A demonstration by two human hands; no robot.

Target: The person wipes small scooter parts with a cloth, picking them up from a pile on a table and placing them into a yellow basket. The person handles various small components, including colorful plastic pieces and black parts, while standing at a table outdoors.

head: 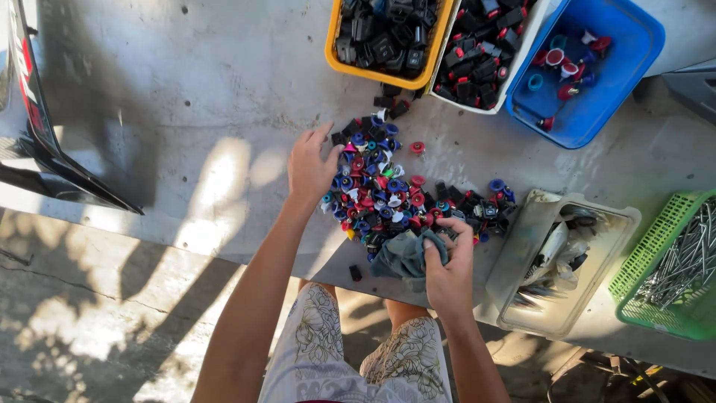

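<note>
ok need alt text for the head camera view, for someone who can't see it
Seen from above, a person's left hand rests on a pile of small red, blue and black plastic parts on a grey table, while the right hand grips a grey cloth. Yellow, white, blue, clear and green bins sit around the pile.

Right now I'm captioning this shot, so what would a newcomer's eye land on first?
The heap of small red, blue and black parts mid-table, with the left hand on its left edge. The right hand grips a grey cloth at the near edge; a bright blue bin sits top right.
</note>
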